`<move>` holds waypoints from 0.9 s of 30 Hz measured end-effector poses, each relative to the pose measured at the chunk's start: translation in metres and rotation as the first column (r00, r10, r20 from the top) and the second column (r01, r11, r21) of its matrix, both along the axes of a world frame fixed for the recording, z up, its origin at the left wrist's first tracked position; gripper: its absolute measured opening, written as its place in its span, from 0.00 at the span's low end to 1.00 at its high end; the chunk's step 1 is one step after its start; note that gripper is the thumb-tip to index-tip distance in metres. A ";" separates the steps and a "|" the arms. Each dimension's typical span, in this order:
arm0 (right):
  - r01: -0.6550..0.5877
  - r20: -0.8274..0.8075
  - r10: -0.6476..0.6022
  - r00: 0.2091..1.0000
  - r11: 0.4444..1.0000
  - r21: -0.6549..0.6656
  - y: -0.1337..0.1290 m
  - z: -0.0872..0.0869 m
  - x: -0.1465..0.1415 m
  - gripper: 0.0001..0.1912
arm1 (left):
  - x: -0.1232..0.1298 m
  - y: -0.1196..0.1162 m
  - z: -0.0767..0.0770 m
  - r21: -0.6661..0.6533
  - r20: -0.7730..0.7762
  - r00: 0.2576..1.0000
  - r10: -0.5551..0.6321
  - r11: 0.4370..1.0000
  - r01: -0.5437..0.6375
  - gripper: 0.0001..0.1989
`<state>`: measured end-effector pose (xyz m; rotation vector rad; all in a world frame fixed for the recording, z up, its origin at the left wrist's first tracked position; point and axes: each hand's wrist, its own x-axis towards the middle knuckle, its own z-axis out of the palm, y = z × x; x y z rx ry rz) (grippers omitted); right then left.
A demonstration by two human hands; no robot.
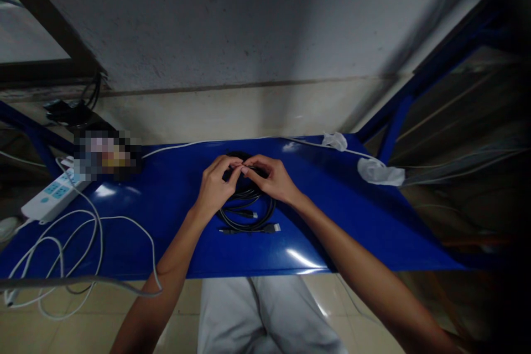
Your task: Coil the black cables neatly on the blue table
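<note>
On blue surface (pixel 166 188), left hand (pixel 218 180) and right hand (pixel 274 177) pinch far side of black cable coil (pixel 246 195), exact bit unclear; seemingly coil handling, next likely needs loops held together.

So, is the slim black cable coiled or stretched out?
Coiled: the cable lies in loops on the shiny blue tabletop, partly behind the left hand and right hand.
</note>
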<state>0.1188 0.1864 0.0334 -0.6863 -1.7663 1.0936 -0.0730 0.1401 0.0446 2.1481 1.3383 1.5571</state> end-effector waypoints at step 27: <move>-0.055 0.105 0.053 0.993 0.998 0.019 0.006 0.001 0.006 0.13 | 0.009 -0.132 -0.030 -0.076 -0.516 0.841 -0.162 0.987 0.143 0.15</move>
